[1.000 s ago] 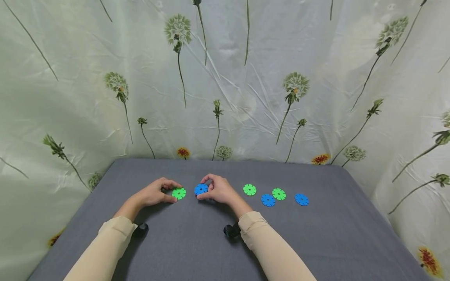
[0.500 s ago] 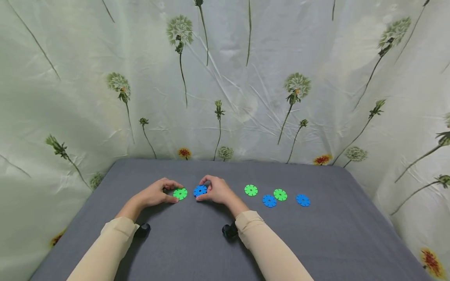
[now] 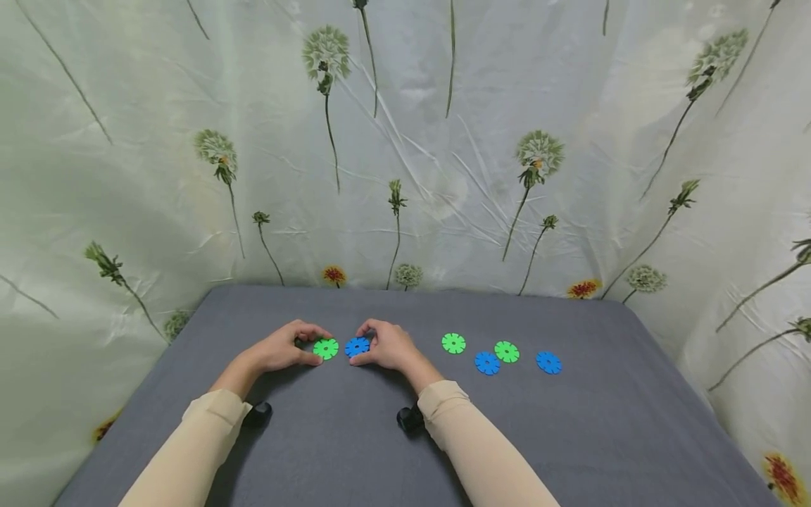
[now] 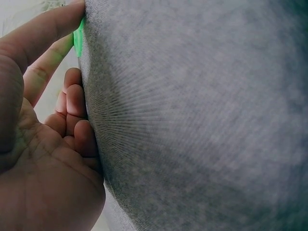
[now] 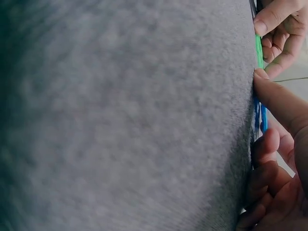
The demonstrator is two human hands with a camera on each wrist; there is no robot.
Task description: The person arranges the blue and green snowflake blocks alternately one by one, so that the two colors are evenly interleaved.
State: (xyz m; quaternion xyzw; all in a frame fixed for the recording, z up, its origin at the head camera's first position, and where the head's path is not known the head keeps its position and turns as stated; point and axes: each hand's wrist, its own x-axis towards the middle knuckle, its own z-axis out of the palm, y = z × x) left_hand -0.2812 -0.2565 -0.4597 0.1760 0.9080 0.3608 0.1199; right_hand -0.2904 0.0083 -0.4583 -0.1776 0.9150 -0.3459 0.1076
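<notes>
On the left part of the table, my left hand pinches a bright green notched disc by its edge, thumb at the near side and index finger at the far side. In the left wrist view only a sliver of that green disc shows, with the other fingers curled toward the palm. My right hand holds a blue notched disc likewise between thumb and index finger. Both discs lie low at the cloth, a narrow gap between them. The right wrist view shows the blue disc edge-on.
Farther right on the grey tablecloth lie a green disc, a blue disc touching or overlapping a second green one, and another blue disc. A floral curtain stands behind the table.
My right hand has slid left with the blue disc, narrowing the gap to the green one. The left hand stays nearly still. The head view has shifted slightly.
</notes>
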